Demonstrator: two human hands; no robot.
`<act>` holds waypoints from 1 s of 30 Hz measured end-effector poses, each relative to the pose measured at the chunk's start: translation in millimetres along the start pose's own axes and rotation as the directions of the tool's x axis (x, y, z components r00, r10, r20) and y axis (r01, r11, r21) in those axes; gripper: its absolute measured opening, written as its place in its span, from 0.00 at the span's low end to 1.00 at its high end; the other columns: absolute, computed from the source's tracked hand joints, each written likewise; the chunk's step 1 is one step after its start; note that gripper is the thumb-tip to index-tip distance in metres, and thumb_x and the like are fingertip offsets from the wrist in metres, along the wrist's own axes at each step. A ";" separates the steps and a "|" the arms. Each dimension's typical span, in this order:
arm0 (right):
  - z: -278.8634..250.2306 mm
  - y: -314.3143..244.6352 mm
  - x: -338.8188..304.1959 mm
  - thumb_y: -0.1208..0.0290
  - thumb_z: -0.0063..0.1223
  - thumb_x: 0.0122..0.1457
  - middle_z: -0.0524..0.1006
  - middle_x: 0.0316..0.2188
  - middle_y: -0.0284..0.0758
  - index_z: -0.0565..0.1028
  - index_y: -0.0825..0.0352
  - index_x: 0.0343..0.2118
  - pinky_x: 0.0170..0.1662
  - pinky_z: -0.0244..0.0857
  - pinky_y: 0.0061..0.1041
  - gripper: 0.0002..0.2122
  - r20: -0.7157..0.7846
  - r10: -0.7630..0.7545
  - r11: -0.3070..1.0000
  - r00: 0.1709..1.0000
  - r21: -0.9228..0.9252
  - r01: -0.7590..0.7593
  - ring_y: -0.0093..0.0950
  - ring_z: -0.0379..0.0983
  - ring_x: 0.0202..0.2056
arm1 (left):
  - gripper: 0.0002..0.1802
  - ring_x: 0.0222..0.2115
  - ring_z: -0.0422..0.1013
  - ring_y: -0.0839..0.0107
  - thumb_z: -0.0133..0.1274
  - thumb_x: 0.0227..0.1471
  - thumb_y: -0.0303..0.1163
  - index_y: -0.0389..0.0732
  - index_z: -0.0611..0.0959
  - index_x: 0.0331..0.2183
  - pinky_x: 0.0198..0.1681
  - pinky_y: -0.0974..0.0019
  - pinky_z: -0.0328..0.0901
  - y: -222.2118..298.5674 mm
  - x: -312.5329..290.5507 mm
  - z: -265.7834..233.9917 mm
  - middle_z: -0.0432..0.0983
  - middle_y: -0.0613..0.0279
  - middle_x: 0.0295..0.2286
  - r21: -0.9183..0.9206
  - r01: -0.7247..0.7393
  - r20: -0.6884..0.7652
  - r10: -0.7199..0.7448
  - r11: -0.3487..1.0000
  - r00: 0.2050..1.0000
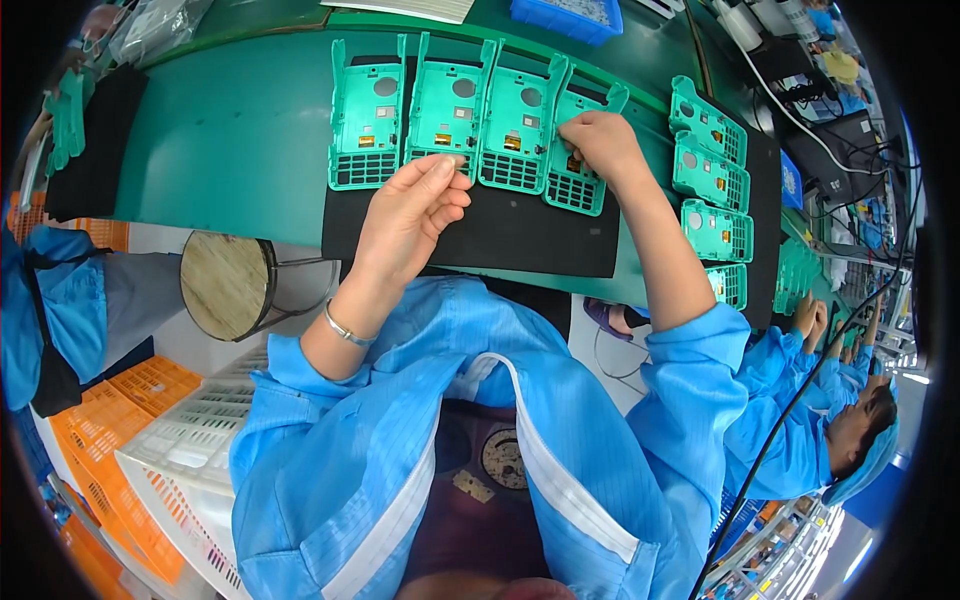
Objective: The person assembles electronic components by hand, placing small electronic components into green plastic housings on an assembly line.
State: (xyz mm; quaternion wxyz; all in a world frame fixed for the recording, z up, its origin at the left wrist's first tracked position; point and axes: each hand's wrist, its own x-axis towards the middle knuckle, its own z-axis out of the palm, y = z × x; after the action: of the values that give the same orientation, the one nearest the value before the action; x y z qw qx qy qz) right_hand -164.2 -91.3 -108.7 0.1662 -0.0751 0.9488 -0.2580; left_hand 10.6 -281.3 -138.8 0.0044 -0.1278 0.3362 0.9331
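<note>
Several green plastic housings lie side by side on a black mat (500, 235) on the green workbench (240, 130). My left hand (415, 215) hovers just below the second housing (447, 110), thumb and fingertips pinched together near its lower edge; whether it holds anything small I cannot tell. My right hand (600, 140) rests on the rightmost housing (578, 165), fingers pressing into its middle. The first housing (365, 115) and the third housing (518, 125) lie untouched.
More green housings (712, 185) are lined up on the mat at the right. A round wooden stool (228, 285) stands at the left, with white and orange crates (150, 430) below. A blue bin (565, 15) sits at the back. Another person in blue (820, 420) works at the right.
</note>
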 end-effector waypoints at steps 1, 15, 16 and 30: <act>0.3 -0.1 2.6 0.65 0.50 0.44 0.77 0.21 0.37 0.78 0.68 0.25 0.29 0.67 0.26 0.12 0.001 0.000 1.000 1.000 0.002 0.000 0.28 0.74 0.23 | 0.11 0.26 0.71 0.80 0.48 0.54 0.34 0.37 0.75 0.36 0.29 0.79 0.67 0.8 0.0 0.0 0.74 0.63 0.28 -0.012 -0.009 -0.013 0.009 1.000 1.000; 10.0 2.3 -13.6 0.67 0.51 0.47 0.76 0.24 0.40 0.77 0.67 0.29 0.33 0.67 0.29 0.10 -0.120 -0.176 0.981 0.977 0.059 0.184 0.36 0.74 0.28 | 0.08 0.28 0.72 0.80 0.49 0.53 0.30 0.37 0.75 0.36 0.32 0.80 0.69 0.8 5.5 -2.2 0.74 0.63 0.29 -0.088 0.000 -0.029 -0.002 0.996 1.000; 14.2 8.7 -22.5 0.71 0.50 0.49 0.76 0.27 0.39 0.77 0.67 0.33 0.34 0.67 0.31 0.10 -0.197 -0.386 0.921 0.901 -0.142 0.363 0.37 0.73 0.30 | 0.07 0.29 0.72 0.80 0.49 0.53 0.29 0.37 0.75 0.35 0.33 0.80 0.69 0.2 5.1 -4.5 0.74 0.63 0.30 -0.100 -0.003 -0.011 0.001 0.995 1.000; 11.5 -28.4 -66.9 0.73 0.52 0.50 0.75 0.32 0.36 0.77 0.66 0.34 0.36 0.66 0.24 0.09 -0.181 -0.388 0.893 0.904 0.167 0.417 0.29 0.73 0.32 | 0.08 0.28 0.72 0.78 0.51 0.52 0.31 0.39 0.74 0.35 0.30 0.79 0.68 1.8 6.5 4.3 0.74 0.64 0.29 -0.221 0.064 -0.043 -0.075 0.973 0.996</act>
State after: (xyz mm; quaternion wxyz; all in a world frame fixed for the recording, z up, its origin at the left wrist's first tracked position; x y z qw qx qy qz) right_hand -96.0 -105.7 -84.9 0.0476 -0.2344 0.8908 -0.3864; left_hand 3.1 -280.5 -136.1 0.0144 -0.1630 0.2262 0.9602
